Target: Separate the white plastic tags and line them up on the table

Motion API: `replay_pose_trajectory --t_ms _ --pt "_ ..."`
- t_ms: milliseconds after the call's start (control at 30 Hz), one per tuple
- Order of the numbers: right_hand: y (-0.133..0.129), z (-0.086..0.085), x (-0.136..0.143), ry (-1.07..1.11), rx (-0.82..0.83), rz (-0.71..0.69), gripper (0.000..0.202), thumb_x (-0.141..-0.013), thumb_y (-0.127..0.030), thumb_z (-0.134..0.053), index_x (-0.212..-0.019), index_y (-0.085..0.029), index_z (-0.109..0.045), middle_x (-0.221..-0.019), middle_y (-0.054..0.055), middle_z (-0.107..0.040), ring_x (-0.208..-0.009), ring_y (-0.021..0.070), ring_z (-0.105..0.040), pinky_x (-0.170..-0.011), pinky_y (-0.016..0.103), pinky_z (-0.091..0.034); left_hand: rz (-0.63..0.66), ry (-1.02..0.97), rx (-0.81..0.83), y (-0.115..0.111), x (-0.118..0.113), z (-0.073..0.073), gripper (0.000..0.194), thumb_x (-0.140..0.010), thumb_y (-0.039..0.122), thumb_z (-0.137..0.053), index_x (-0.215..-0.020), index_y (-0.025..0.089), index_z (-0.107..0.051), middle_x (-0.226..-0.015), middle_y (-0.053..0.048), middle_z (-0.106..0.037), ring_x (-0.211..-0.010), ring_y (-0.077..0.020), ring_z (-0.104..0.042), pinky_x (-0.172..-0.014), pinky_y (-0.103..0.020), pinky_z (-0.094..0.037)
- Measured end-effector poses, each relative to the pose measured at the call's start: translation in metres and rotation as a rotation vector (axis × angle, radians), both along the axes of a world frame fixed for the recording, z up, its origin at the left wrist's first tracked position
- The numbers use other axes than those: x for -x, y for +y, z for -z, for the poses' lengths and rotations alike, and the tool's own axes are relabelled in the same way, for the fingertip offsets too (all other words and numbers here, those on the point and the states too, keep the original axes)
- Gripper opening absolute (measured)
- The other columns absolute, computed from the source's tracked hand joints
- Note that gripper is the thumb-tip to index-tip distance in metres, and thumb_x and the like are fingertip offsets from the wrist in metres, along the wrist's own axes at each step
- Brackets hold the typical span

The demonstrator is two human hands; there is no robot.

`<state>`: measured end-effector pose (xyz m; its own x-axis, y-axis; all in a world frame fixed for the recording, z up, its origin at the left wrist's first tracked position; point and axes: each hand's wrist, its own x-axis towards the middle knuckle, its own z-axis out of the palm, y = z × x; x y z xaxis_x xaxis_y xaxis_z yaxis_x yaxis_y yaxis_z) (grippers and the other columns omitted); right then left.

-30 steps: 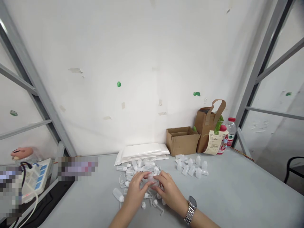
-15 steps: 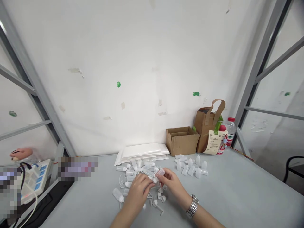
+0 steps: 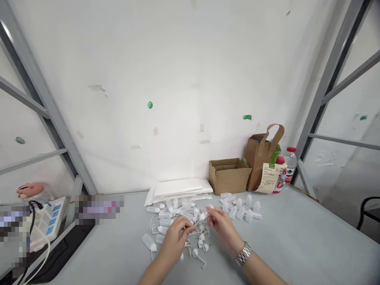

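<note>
At the far left, a pink animal-shaped thing (image 3: pixel 29 190) sits behind a white power strip (image 3: pixel 53 221) with blue-marked sockets, and cables run down from its plugs. Next comes a long black glossy panel (image 3: pixel 63 253), with a pixelated patch above it. Toward the middle, flat white packages (image 3: pixel 178 187) lie stacked against the wall, and in front of them spreads a loose pile of small translucent bottles (image 3: pixel 148 241) and white caps (image 3: pixel 206 247) on the grey table (image 3: pixel 113 253). The left hand (image 3: pixel 175 239) reaches over the pile's near side, thumb and forefinger brought close together; whether anything is between them, I cannot tell. Just right of it, the right hand (image 3: pixel 225 227), a metal watch band (image 3: pixel 244 254) on its wrist, pinches a small bottle (image 3: pixel 204 215) in its fingertips, above the pile's right edge. An open cardboard box (image 3: pixel 230 180) stands behind a second, smaller group of bottles (image 3: pixel 249 215). Farther right are a brown paper bag (image 3: pixel 255 158), a paper slip (image 3: pixel 268 178) and a red-capped bottle (image 3: pixel 291 162).
</note>
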<state>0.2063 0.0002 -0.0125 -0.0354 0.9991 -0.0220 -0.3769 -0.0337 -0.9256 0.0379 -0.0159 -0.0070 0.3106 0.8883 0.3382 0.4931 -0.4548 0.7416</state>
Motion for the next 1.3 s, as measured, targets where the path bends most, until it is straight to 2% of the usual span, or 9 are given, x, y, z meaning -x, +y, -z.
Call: replay_pose_trajectory --t_ms 167,233,433,600,800,867,1033,1167,1300 --pt "-0.004 -0.008 -0.001 -0.025 0.012 -0.11 0.032 -0.061 -0.045 -0.07 -0.065 -0.017 -0.057 -0.059 -0.001 -0.059 -0.05 0.0103 -0.048 -0.055 0.024 -0.037 -0.088 0.031 -0.041 -0.001 0.005 0.003 0.029 -0.081 0.038 -0.05 -0.105 0.025 -0.055 -0.103 -0.007 -0.057 -0.098 -0.022 -0.053 -0.086 -0.037 -0.043" --pt "-0.005 -0.008 -0.001 -0.08 0.008 -0.157 0.034 -0.062 -0.048 -0.069 -0.064 -0.016 -0.057 -0.058 -0.001 -0.059 -0.049 0.0102 -0.048 -0.054 0.023 -0.037 -0.085 0.084 -0.07 -0.002 0.006 0.004 0.032 -0.079 0.04 -0.052 -0.108 0.026 -0.054 -0.107 -0.007 -0.055 -0.103 -0.0231 -0.051 -0.089 -0.039 -0.042" --pt "-0.003 0.009 0.006 -0.275 -0.009 -0.279 0.045 -0.068 -0.061 -0.056 -0.061 -0.017 -0.052 -0.045 -0.004 -0.053 -0.04 0.0085 -0.043 -0.045 0.022 -0.032 -0.026 0.173 -0.124 -0.004 0.005 0.004 0.021 -0.085 0.032 -0.042 -0.094 0.023 -0.058 -0.097 -0.006 -0.056 -0.094 -0.0212 -0.052 -0.084 -0.036 -0.044" --pt "-0.005 0.02 0.014 -0.444 -0.103 -0.278 0.053 -0.074 -0.066 -0.041 -0.051 -0.018 -0.045 -0.038 -0.007 -0.04 -0.036 0.0067 -0.033 -0.041 0.021 -0.026 -0.009 0.127 -0.079 -0.005 0.003 0.003 0.028 -0.089 0.03 -0.032 -0.079 0.021 -0.056 -0.088 -0.005 -0.054 -0.085 -0.0181 -0.052 -0.078 -0.032 -0.044" --pt "-0.017 0.006 0.009 -0.65 -0.362 -0.081 0.028 -0.078 -0.044 -0.053 -0.081 -0.018 -0.061 -0.074 0.001 -0.06 -0.069 0.0145 -0.052 -0.066 0.025 -0.04 -0.045 0.02 0.025 -0.002 0.0 0.009 0.033 -0.09 0.035 -0.026 -0.072 0.02 -0.049 -0.079 -0.002 -0.049 -0.075 -0.0161 -0.051 -0.071 -0.03 -0.044" --pt "-0.018 0.002 0.008 -0.691 -0.399 -0.087 0.026 -0.08 -0.042 -0.052 -0.087 -0.019 -0.062 -0.082 0.003 -0.061 -0.076 0.0159 -0.054 -0.071 0.026 -0.041 -0.051 0.003 0.031 -0.001 0.0 0.011 0.033 -0.09 0.035 -0.025 -0.073 0.021 -0.049 -0.079 -0.002 -0.049 -0.075 -0.0163 -0.05 -0.071 -0.031 -0.044" --pt "-0.018 0.003 0.007 -0.74 -0.334 -0.209 0.037 -0.088 -0.041 -0.036 -0.092 -0.017 -0.064 -0.068 0.002 -0.062 -0.065 0.0155 -0.056 -0.065 0.026 -0.044 -0.061 0.032 0.001 0.0 0.002 0.01 0.031 -0.09 0.037 -0.027 -0.07 0.021 -0.046 -0.078 -0.002 -0.048 -0.076 -0.0169 -0.049 -0.072 -0.032 -0.042" --pt "-0.019 0.004 0.005 -0.787 -0.485 -0.115 0.027 -0.085 -0.036 -0.047 -0.1 -0.019 -0.061 -0.095 0.007 -0.063 -0.09 0.0191 -0.056 -0.083 0.031 -0.042 -0.054 0.034 -0.004 0.0 0.002 0.009 0.032 -0.09 0.036 -0.026 -0.069 0.021 -0.045 -0.078 -0.002 -0.049 -0.076 -0.017 -0.049 -0.072 -0.032 -0.042" --pt "-0.021 0.003 0.005 -0.839 -0.498 -0.117 0.029 -0.088 -0.035 -0.041 -0.106 -0.021 -0.06 -0.1 0.007 -0.063 -0.097 0.0198 -0.055 -0.087 0.033 -0.041 -0.058 0.035 -0.011 0.001 0.002 0.01 0.032 -0.09 0.034 -0.025 -0.071 0.021 -0.047 -0.079 -0.003 -0.049 -0.077 -0.0171 -0.049 -0.073 -0.032 -0.042"
